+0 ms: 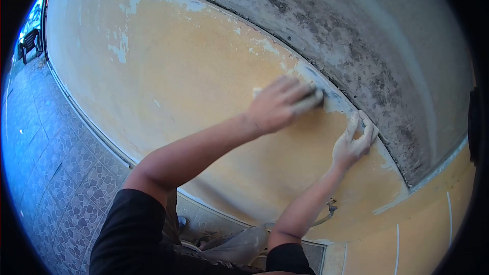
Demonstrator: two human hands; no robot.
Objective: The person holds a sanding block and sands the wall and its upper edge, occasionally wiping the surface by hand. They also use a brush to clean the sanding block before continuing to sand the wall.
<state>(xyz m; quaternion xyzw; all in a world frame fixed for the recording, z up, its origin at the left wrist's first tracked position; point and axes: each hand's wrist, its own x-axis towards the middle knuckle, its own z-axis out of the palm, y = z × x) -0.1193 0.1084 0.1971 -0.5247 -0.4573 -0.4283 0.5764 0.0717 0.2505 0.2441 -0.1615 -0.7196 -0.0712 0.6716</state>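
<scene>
My left hand (283, 104) is pressed toward the yellow, patchy wall (193, 71), blurred by motion. Its fingers are curled over something with a dark edge showing by the fingertips and a pale bit near the knuckles; I cannot make out what it is. Lower to the right, my right hand (354, 141) rests against the wall's border, with thumb and fingers bent and apart and the tips dusted white. Nothing can be made out in it. Whitish, scraped patches (326, 89) run along the border between the hands.
Beyond the border lies a rough, stained grey surface (346, 46). A small tap (331, 207) juts from the wall below my right forearm. Patterned floor tiles (76, 214) stretch along the left, and a dark chair (30, 46) stands far off.
</scene>
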